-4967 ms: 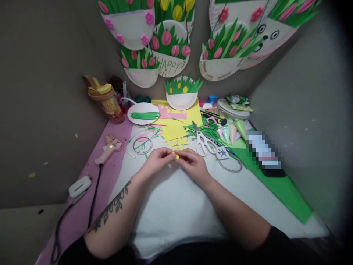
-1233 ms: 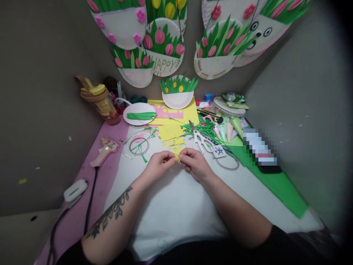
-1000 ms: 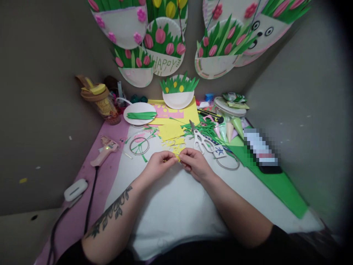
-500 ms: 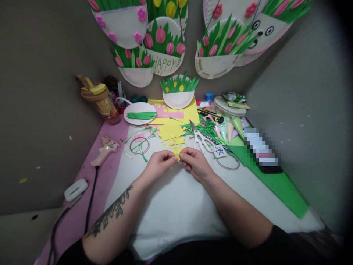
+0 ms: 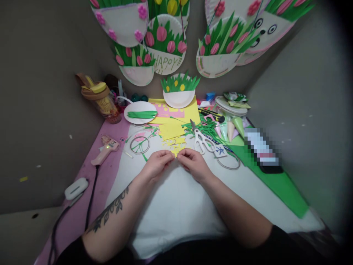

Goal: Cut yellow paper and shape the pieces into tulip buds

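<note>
My left hand (image 5: 156, 164) and my right hand (image 5: 192, 163) meet fingertip to fingertip over the white table sheet (image 5: 176, 206). Both pinch a small yellow paper piece (image 5: 175, 154), mostly hidden by the fingers. Just beyond the fingertips lie yellow paper scraps (image 5: 176, 146) and a yellow sheet (image 5: 171, 129). White-handled scissors (image 5: 202, 140) rest close to the right of my right hand.
A pink glue gun (image 5: 106, 149) with its cord lies at the left, near a white adapter (image 5: 75, 188). Wire rings (image 5: 140, 144) (image 5: 228, 161), a plate with green strips (image 5: 140, 113), a half plate with grass (image 5: 179, 94), green paper (image 5: 275, 187) and a jar (image 5: 102, 98) surround the hands.
My hands have kept pinching the yellow piece, shifting slightly away from me toward the scraps. The view has tilted a little.
</note>
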Demonstrator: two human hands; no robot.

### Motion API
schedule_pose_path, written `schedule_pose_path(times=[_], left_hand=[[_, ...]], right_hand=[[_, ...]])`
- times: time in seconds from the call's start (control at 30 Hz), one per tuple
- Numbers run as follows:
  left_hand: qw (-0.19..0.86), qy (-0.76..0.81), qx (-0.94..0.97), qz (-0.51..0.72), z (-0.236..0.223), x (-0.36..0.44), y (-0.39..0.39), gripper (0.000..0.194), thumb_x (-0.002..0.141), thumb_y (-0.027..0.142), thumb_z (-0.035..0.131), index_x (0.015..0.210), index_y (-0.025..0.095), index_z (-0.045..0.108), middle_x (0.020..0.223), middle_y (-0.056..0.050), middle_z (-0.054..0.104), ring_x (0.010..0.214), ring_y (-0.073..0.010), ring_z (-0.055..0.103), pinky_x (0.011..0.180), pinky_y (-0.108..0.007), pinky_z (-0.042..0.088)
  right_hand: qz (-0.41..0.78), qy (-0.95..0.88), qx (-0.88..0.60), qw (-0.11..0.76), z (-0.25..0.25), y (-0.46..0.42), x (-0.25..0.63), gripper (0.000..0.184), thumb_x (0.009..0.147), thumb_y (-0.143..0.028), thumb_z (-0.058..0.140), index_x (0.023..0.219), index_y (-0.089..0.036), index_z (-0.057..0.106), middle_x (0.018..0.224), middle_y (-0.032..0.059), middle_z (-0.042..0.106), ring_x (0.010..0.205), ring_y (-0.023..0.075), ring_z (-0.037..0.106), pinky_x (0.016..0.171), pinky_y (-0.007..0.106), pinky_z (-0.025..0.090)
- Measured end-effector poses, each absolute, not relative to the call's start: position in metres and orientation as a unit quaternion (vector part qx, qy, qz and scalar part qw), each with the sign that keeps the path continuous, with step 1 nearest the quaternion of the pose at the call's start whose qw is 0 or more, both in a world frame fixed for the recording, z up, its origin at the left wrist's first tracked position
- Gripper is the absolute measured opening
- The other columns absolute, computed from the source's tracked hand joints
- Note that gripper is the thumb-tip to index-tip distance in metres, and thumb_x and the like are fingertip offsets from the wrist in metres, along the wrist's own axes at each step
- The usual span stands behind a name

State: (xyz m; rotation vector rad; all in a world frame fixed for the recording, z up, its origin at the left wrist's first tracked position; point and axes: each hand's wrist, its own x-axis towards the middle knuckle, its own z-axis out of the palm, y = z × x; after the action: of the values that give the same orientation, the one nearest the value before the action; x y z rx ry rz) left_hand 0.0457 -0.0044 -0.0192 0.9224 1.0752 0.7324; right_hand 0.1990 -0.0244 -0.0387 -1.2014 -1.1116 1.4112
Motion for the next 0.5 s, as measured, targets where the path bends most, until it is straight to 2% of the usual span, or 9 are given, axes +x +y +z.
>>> schedule_pose_path(times=[0.23,0.37,0.5], left_hand=[[0.646,0.495,0.465,0.348,-0.0227,0.0477,-0.0059,0.021,0.066,0.035,0.066,0.064,0.016,0.057,0.052,0.007,0.044,0.047,-0.0056,0.033,0.048,-0.02,0.024],[0.641,0.488,0.469,0.363,-0.0215,0.0497,-0.0082,0.021,0.068,0.035,0.067,0.067,0.015,0.059,0.053,0.006,0.047,0.049,-0.0065,0.036,0.049,-0.021,0.026],[0.648,0.471,0.454,0.389,-0.0215,0.0537,-0.0115,0.022,0.072,0.035,0.066,0.066,0.014,0.06,0.053,0.005,0.047,0.05,-0.0062,0.036,0.049,-0.021,0.026]], right_hand=[[0.537,-0.483,-0.511,0.466,-0.0353,-0.0244,0.1971,0.016,0.073,-0.032,0.064,0.065,-0.021,0.054,0.051,-0.0063,0.043,0.047,0.0095,0.038,0.045,0.022,0.029],[0.47,-0.521,-0.529,0.477,-0.0352,-0.0237,0.1966,0.012,0.071,-0.025,0.06,0.063,-0.02,0.053,0.06,-0.0038,0.051,0.058,0.0117,0.046,0.056,0.024,0.038],[0.392,-0.558,-0.544,0.489,-0.0343,-0.0261,0.195,0.011,0.074,-0.023,0.056,0.064,-0.02,0.053,0.064,-0.0021,0.053,0.062,0.0132,0.049,0.06,0.026,0.039]])
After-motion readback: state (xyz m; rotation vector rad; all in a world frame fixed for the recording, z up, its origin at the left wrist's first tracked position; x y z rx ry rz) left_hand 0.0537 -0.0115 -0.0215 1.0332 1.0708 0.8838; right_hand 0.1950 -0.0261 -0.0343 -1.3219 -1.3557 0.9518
